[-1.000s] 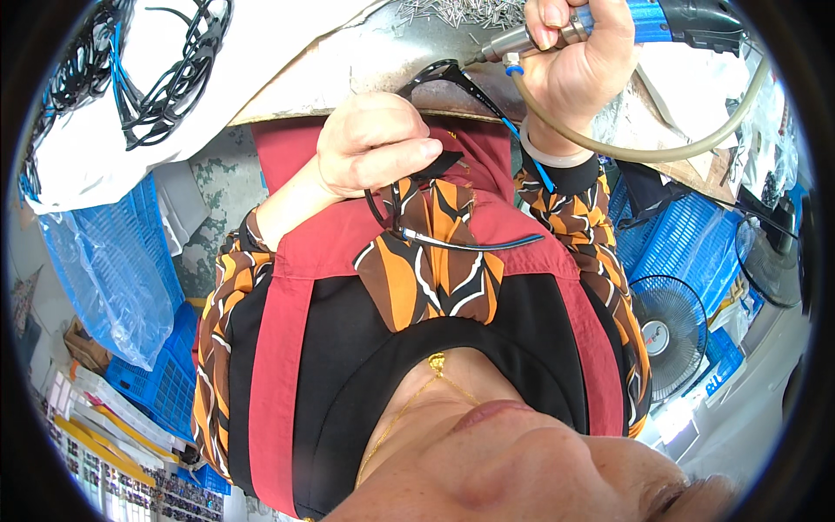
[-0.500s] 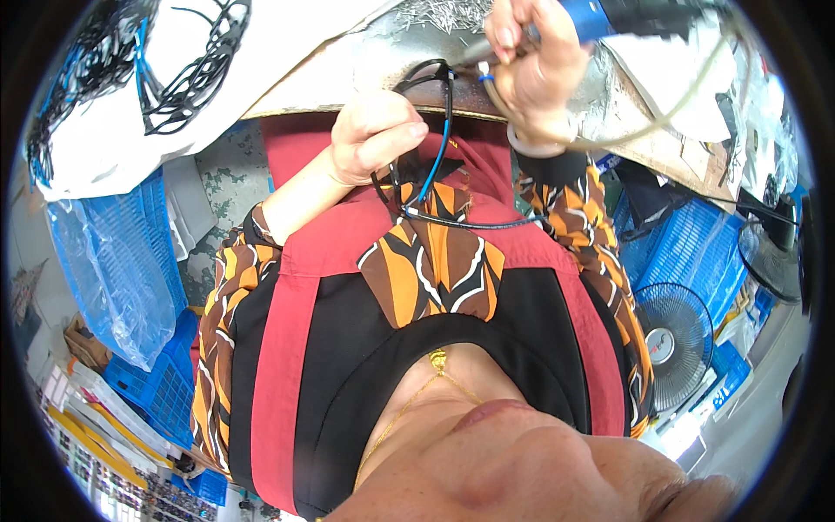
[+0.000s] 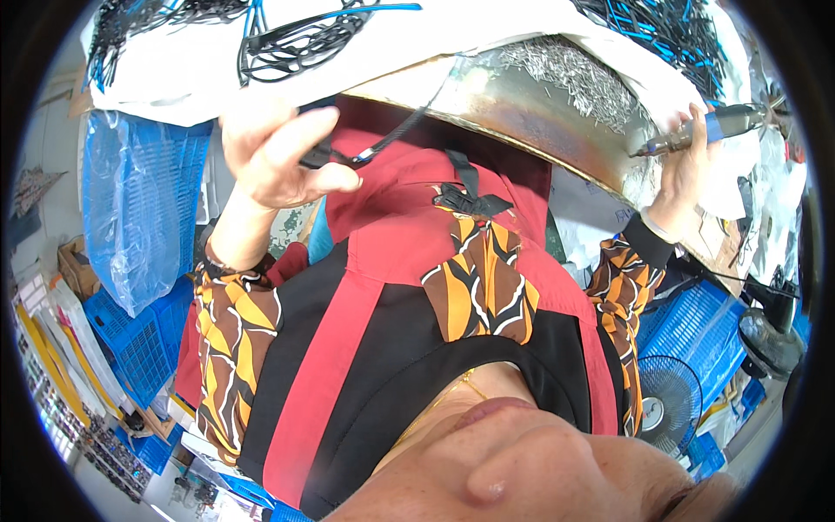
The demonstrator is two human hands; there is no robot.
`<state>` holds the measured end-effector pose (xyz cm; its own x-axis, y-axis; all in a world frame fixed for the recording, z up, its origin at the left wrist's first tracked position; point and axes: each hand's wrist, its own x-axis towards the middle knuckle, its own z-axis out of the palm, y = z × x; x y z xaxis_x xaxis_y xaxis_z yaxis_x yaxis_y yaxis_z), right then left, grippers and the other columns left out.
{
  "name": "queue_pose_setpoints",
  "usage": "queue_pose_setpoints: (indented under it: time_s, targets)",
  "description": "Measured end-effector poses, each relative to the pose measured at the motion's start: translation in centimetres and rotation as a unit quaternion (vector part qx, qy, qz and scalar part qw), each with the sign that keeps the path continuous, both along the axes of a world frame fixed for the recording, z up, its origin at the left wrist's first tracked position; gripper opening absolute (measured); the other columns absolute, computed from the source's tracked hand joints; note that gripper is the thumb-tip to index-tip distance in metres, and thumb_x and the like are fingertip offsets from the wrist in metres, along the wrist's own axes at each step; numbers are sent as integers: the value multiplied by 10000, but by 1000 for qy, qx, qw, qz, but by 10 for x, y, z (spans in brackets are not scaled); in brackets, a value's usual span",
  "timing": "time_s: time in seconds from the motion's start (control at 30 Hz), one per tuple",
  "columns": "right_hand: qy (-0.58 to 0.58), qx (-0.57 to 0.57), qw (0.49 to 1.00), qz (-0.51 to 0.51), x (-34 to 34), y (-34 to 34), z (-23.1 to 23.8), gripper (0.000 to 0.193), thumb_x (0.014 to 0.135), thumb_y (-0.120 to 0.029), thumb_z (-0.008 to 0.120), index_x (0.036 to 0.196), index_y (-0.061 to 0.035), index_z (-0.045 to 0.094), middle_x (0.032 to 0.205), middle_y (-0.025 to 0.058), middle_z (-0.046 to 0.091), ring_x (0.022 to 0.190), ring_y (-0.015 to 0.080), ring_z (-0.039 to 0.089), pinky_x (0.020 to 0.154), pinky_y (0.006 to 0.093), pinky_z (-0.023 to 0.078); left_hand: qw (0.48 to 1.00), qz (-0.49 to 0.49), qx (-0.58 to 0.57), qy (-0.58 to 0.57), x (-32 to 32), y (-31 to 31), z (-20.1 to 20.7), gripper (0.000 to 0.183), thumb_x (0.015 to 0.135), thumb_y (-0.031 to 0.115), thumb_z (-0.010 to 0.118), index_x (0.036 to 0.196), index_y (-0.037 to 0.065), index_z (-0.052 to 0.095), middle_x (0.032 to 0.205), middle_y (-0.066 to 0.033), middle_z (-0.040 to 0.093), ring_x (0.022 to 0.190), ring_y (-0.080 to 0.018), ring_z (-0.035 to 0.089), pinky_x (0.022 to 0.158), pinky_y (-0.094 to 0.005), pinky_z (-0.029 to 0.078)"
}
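Note:
My right hand (image 3: 683, 170) is wrapped round a powered screwdriver (image 3: 731, 123) with a dark body and a blue band; its tip points left over the metal tray (image 3: 557, 130). My left hand (image 3: 274, 161) is raised at the left, blurred, with thumb and fingers apart. Close by, in and past the gap between thumb and fingers, is a black eyeglass frame (image 3: 370, 155), one temple reaching up toward the table edge. Motion blur and my fingers hide part of it. Small metal pins or screws (image 3: 574, 78) lie heaped on the tray.
Black eyeglass frames (image 3: 304, 43) lie piled on white sheeting at the far left; black and blue temples (image 3: 670, 43) are heaped far right. Blue crates (image 3: 143, 348) stand at the left, one under clear plastic. A fan (image 3: 668, 404) stands at the right.
My hands have moved apart: the left to the left with its fingers spreading, the right to the right with the screwdriver. The eyeglass frame has shifted left, away from the screwdriver tip.

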<state>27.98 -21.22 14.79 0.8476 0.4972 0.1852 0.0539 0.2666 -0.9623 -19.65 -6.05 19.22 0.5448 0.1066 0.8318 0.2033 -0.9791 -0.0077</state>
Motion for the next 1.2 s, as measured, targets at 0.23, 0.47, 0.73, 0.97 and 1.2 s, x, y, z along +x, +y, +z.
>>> queue_pose_setpoints:
  time_s: [0.23, 0.47, 0.73, 0.97, 1.2]
  targets:
    - [-325, -86, 909, -244, -8, -9, 11, 748, 927, -189, 772, 1510, 35, 360, 1503, 215, 368, 1337, 315, 453, 1127, 428, 406, 977, 66, 124, 162, -43, -13, 1, 302, 789, 330, 884, 950, 163, 690, 811, 43, 549, 670, -143, 559, 608, -277, 410]
    - [-428, -62, 883, -182, -36, -2, 16, 603, 937, -79, 739, 1447, 23, 434, 1510, 186, 373, 1345, 289, 480, 1130, 422, 437, 961, 99, 143, 215, -37, -2, -5, 237, 826, 280, 845, 912, 163, 657, 828, 49, 582, 764, -130, 598, 710, -279, 449]
    - [-334, -26, 938, -82, -62, 14, 13, 504, 960, -10, 684, 1420, 8, 481, 1471, 168, 478, 1291, 264, 551, 1089, 393, 471, 967, 99, 178, 150, -2, 19, -14, 217, 852, 298, 805, 915, 143, 666, 842, 44, 616, 797, -131, 639, 752, -286, 477]
    - [-485, -44, 873, 2, -85, 29, 9, 373, 961, -41, 688, 1324, -33, 606, 1444, 172, 536, 1195, 250, 624, 983, 350, 533, 953, 145, -67, 258, 50, 35, -19, 446, 793, 208, 810, 1173, 64, 629, 1242, -122, 606, 1196, -300, 589, 1116, -449, 428]
    - [-461, -105, 853, 220, -97, 83, 20, 269, 981, -48, 655, 1248, -23, 667, 1205, 114, 702, 1025, 193, 691, 910, 304, 543, 894, 228, -207, 324, 5, 69, -19, 718, 767, 416, 864, 1305, 43, 569, 1181, -176, 649, 1128, -368, 626, 1085, -477, 445]
